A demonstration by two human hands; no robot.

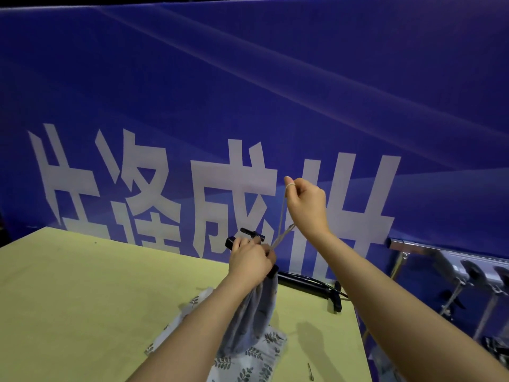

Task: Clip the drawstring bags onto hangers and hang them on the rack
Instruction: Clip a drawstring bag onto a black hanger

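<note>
— Where were the hands when you looked over?

— The left hand (249, 257) was up off the yellow table (82, 285), near the middle of what I could see, fingers clenched round the gathered mouth of a grey drawstring bag (253, 318) and a black clip hanger (248, 234). The bag hung down from that fist, its bottom resting on the pile beneath.

— And the other one?

— The right hand (305, 199) was higher, at about one o'clock from the left, curled shut with the drawstring (281, 227) looped over the forefinger. The cord ran taut from that finger down to the bag's mouth at the left fist.

— What pile did you mean?

— A white bag with a leaf print (248, 357) lay flat on the table at about six o'clock from the left hand, partly under the grey one. A second black hanger (311, 288) lay on the table at about four o'clock from it, near the far right edge.

— The rack?

— Off the table's right edge, at three o'clock: a chrome rail (413, 248) with several hangers (457, 282) on it. What hung from them I couldn't tell. Behind it all stood a blue banner (248, 78) with large white characters.
</note>
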